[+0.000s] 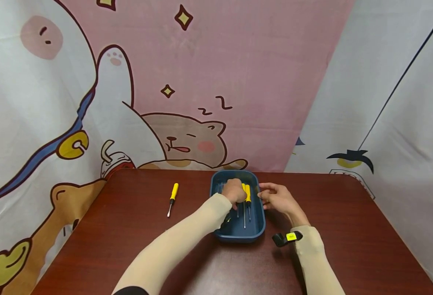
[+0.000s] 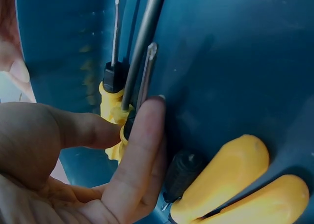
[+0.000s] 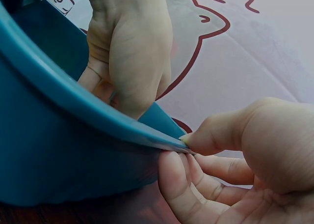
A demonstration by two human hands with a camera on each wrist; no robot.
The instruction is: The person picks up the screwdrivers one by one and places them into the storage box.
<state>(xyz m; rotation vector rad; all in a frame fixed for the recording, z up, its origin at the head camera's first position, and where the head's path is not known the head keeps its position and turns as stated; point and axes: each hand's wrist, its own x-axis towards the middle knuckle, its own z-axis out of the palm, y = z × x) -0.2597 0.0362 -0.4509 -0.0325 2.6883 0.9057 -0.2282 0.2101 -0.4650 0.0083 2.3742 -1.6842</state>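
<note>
Inside a blue plastic box (image 1: pixel 238 239), my left hand (image 1: pixel 234 191) reaches down among several tools. In the left wrist view its thumb and fingers pinch a small screwdriver (image 2: pixel 146 76) near the collar, and its yellow handle is mostly hidden. Right beside it lie other yellow-handled screwdrivers (image 2: pixel 114 79), one with a long thick shaft. My right hand (image 1: pixel 278 200) grips the box's right rim (image 3: pixel 147 135), thumb on top and fingers underneath.
A yellow-and-black screwdriver (image 1: pixel 172 198) lies on the brown table (image 1: pixel 135 229), left of the box. Two rounded yellow handles (image 2: pixel 230 177) and a black-ended tool (image 2: pixel 184 172) lie elsewhere in the box. A printed cloth (image 1: pixel 260 82) hangs behind the table.
</note>
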